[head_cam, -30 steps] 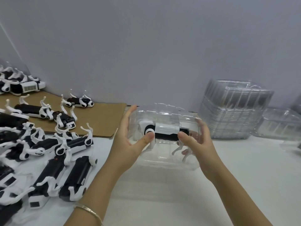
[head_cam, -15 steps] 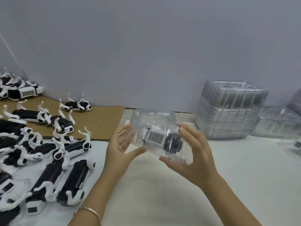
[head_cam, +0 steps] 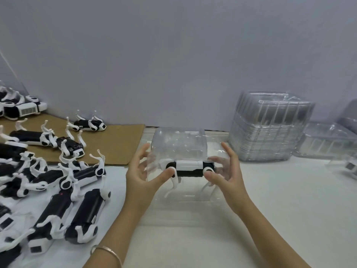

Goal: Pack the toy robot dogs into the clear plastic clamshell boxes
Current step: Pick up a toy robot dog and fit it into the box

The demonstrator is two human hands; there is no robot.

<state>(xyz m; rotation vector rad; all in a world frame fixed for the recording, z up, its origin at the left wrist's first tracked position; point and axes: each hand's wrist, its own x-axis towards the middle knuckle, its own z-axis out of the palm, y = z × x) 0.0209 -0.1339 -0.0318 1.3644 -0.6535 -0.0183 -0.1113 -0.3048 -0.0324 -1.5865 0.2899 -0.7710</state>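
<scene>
A clear plastic clamshell box [head_cam: 178, 144] is held above the white table in front of me, with a black and white toy robot dog [head_cam: 190, 168] lying inside it, legs pointing down. My left hand [head_cam: 144, 174] holds the box's left side, thumb on the front by the dog's end. My right hand [head_cam: 225, 171] holds the right side the same way, thumb at the dog's other end. Several loose toy robot dogs [head_cam: 58, 182] lie in a heap at the left.
A brown cardboard sheet [head_cam: 117, 144] lies at the back left under more dogs. A tall stack of empty clamshell boxes [head_cam: 270, 128] stands at the back right, with more clear boxes [head_cam: 328, 140] beside it. A grey wall rises behind the table.
The box has been turned between my hands: half a second ago the dog's barcode underside faced me, now its white back faces me and its legs point down.
</scene>
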